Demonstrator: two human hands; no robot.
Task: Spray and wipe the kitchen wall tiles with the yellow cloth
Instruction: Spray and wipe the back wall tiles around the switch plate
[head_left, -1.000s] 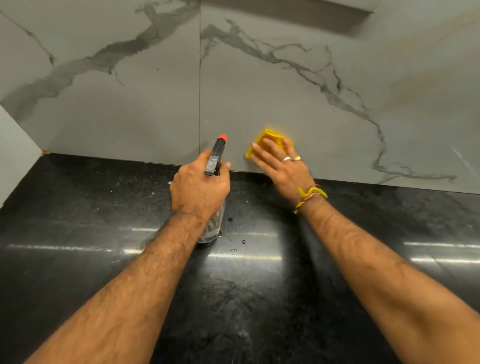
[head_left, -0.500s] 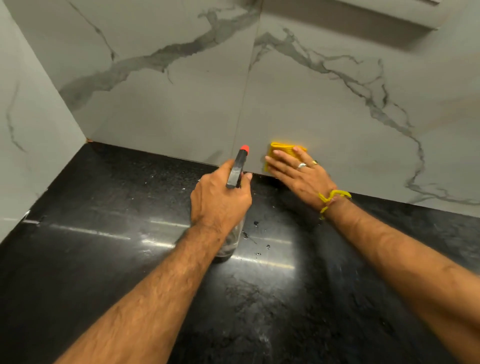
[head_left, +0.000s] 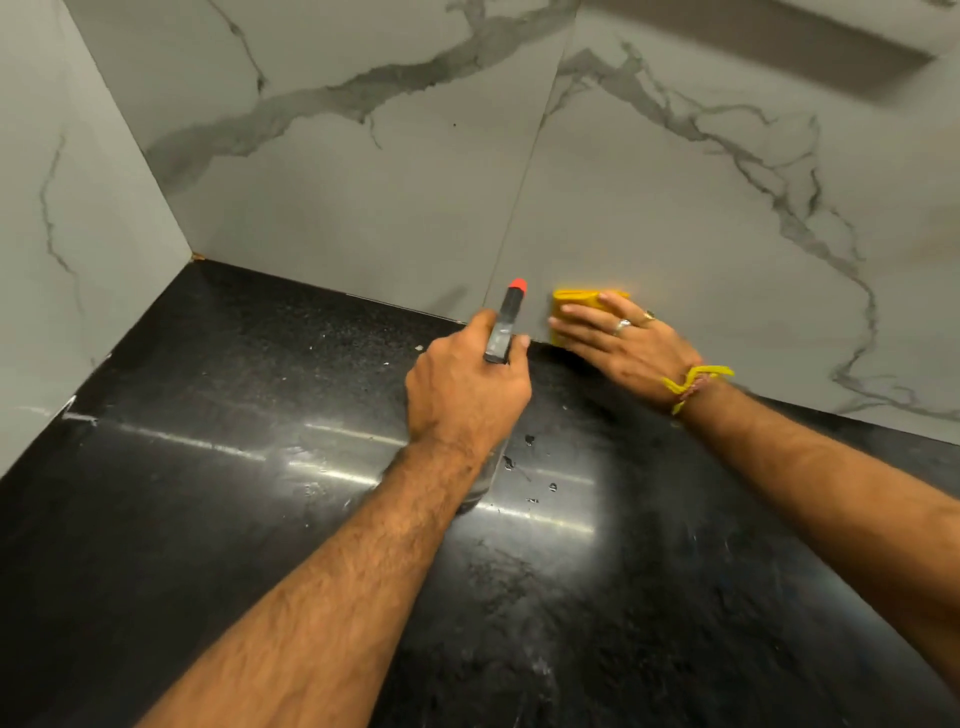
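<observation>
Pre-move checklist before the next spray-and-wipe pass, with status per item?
1. Left hand grips spray bottle: ok.
2. Red nozzle points at the wall tiles: ok.
3. Right hand presses yellow cloth flat on the tile: ok.
4. Cloth out of the spray path: not ok, it sits just right of the nozzle.
5. Liquid left in the bottle: cannot tell, the hand hides it.
6. Black counter dry: not ok, droplets near the bottle.

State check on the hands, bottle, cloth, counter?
left hand: grips the spray bottle
spray bottle: upright, nozzle toward wall tiles
right hand: fingers flat, pressing the cloth
yellow cloth: folded, flat against tile just above the counter
black counter: droplets near bottle
</observation>
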